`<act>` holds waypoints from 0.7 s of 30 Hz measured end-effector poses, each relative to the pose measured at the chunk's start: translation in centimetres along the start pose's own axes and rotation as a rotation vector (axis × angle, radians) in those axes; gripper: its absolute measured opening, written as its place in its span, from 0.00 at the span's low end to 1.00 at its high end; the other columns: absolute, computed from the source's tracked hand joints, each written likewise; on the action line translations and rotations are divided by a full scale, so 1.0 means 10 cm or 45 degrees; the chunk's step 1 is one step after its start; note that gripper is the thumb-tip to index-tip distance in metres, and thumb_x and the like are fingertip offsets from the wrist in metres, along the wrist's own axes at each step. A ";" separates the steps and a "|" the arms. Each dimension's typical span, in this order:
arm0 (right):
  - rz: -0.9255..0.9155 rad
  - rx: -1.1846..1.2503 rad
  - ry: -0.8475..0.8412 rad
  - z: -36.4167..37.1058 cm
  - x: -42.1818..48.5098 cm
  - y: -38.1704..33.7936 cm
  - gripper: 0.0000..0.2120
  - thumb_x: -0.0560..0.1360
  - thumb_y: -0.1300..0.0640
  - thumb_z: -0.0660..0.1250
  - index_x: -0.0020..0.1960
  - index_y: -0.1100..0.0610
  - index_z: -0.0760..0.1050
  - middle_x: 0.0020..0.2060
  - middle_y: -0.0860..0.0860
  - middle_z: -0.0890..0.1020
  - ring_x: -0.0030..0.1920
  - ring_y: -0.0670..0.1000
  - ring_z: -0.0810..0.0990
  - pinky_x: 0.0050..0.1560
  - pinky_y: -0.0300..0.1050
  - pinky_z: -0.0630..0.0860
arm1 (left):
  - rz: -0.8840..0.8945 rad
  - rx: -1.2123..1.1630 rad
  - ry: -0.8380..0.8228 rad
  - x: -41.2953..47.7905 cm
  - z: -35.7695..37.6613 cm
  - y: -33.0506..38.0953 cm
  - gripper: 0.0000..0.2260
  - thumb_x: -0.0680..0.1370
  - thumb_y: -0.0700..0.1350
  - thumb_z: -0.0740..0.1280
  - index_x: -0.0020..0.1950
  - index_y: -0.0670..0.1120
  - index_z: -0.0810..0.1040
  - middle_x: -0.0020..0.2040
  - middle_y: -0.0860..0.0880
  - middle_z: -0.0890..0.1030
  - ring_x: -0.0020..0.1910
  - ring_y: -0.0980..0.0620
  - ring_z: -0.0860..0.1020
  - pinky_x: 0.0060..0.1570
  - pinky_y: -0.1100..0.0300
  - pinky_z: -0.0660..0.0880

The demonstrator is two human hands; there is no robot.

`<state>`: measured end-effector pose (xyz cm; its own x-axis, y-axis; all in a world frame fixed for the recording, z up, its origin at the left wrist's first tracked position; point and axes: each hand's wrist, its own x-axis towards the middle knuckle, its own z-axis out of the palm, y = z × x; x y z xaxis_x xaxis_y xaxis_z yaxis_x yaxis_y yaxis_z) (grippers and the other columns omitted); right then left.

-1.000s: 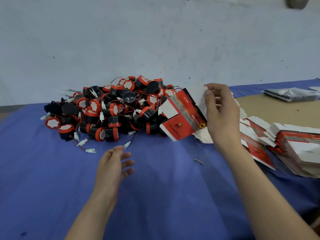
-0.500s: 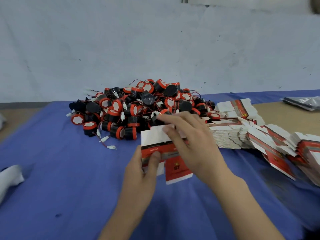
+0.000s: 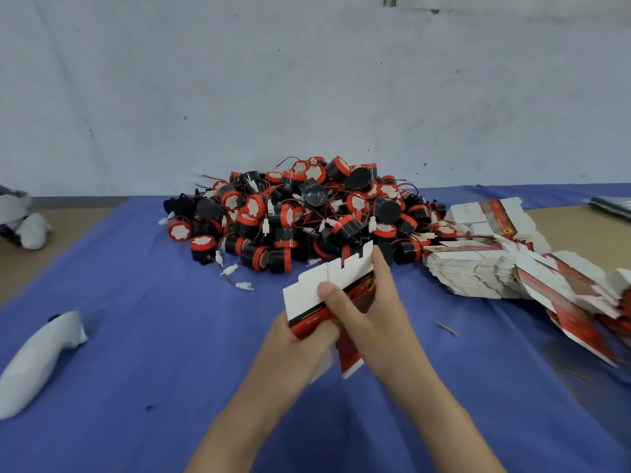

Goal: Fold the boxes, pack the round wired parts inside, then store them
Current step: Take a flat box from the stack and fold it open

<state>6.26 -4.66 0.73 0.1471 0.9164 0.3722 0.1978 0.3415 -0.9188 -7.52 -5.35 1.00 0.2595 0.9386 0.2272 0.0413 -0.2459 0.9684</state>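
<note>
Two hands, a left hand and a right hand, hold one flat box between them. The round wired parts lie in one heap, several dozen at least and too tangled for an exact count, and the unfolded boxes beside it form one slumped stack, likewise too many to count. The tabletop also carries one blue cloth, one white wrapped object at the left, one pale bundle at the far left edge, one dark bag at the far right, and one small sliver.
</note>
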 end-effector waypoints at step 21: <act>-0.072 0.146 -0.276 0.13 -0.16 -0.15 0.38 0.72 0.25 0.60 0.75 0.44 0.66 0.78 0.38 0.63 0.78 0.39 0.60 0.77 0.42 0.62 | 0.174 -0.210 0.037 -0.02 0.17 0.07 0.33 0.74 0.54 0.73 0.76 0.54 0.64 0.64 0.41 0.80 0.61 0.48 0.81 0.46 0.68 0.79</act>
<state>4.50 -6.38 1.34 -0.0747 0.9142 0.3983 0.0870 0.4039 -0.9107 -5.90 -6.14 1.50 0.2240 0.9063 0.3585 -0.1516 -0.3309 0.9314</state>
